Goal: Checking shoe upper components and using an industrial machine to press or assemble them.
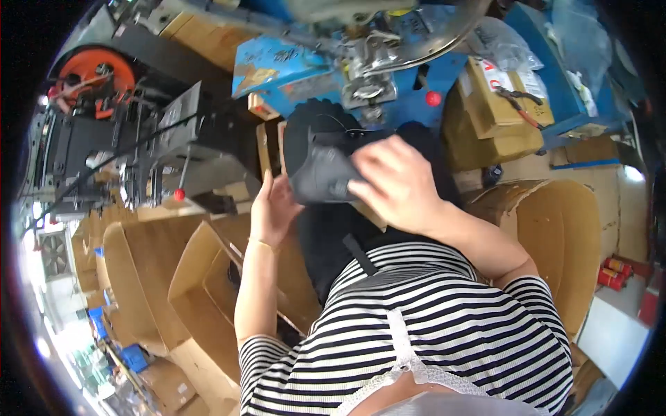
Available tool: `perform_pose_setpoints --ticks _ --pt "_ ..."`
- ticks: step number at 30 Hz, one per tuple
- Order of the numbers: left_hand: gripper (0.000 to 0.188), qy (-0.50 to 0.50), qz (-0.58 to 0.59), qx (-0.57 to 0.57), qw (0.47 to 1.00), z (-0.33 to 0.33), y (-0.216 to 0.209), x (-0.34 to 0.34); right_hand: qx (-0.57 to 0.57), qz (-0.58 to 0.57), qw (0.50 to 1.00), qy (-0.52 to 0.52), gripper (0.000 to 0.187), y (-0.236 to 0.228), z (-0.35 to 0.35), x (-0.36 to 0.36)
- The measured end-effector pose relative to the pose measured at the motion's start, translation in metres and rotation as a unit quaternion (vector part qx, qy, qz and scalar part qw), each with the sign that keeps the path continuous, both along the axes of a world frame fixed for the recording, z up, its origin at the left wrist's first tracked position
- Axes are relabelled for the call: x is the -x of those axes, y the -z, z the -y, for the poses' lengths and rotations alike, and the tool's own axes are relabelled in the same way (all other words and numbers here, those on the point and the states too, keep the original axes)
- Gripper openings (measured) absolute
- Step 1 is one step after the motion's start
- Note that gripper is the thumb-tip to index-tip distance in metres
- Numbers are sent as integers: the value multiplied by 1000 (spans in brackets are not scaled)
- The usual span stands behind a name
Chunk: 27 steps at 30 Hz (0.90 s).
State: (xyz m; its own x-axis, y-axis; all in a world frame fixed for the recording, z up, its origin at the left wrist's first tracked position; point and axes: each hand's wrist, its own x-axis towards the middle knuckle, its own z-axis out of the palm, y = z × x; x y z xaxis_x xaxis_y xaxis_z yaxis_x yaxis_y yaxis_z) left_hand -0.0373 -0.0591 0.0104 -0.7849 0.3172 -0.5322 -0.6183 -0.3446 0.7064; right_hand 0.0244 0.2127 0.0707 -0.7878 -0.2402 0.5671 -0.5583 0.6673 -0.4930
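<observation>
A black, shoe-like upper, smeared by motion, is in front of me above my lap. My right hand grips its right edge, with thumb and fingers bent and somewhat blurred. At its lower left side is my left hand, one digit pointing up and apart from the others; its fingertips next to the upper are partly hidden. Just beyond the upper, over my thigh, is a black piece with a scalloped edge. A metal machine head stands past my knees.
Open cardboard boxes flank me, one at left and one at right. A closed carton with red-handled pliers on it stands far right. A dark machine with an orange wheel fills the far left. A red knob sits near the blue table.
</observation>
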Motion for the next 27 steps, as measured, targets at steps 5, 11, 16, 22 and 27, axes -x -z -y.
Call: perform_pose_setpoints --ticks 5,11,16,22,27 --pt "53 -122 32 -257 958 -8 22 -42 -198 -233 937 -170 32 -4 54 -45" --pt "52 -217 -16 -148 965 33 95 -51 -305 -284 875 -245 27 -13 75 -52" --pt "52 -239 -53 -69 967 58 148 -45 -346 -308 852 -244 27 -10 81 -57" --pt "51 -251 -106 28 962 88 192 -24 -352 -326 845 -236 31 -17 86 -56" --pt "50 -189 -225 84 952 114 175 -18 -298 -248 877 -286 40 -13 74 -58"
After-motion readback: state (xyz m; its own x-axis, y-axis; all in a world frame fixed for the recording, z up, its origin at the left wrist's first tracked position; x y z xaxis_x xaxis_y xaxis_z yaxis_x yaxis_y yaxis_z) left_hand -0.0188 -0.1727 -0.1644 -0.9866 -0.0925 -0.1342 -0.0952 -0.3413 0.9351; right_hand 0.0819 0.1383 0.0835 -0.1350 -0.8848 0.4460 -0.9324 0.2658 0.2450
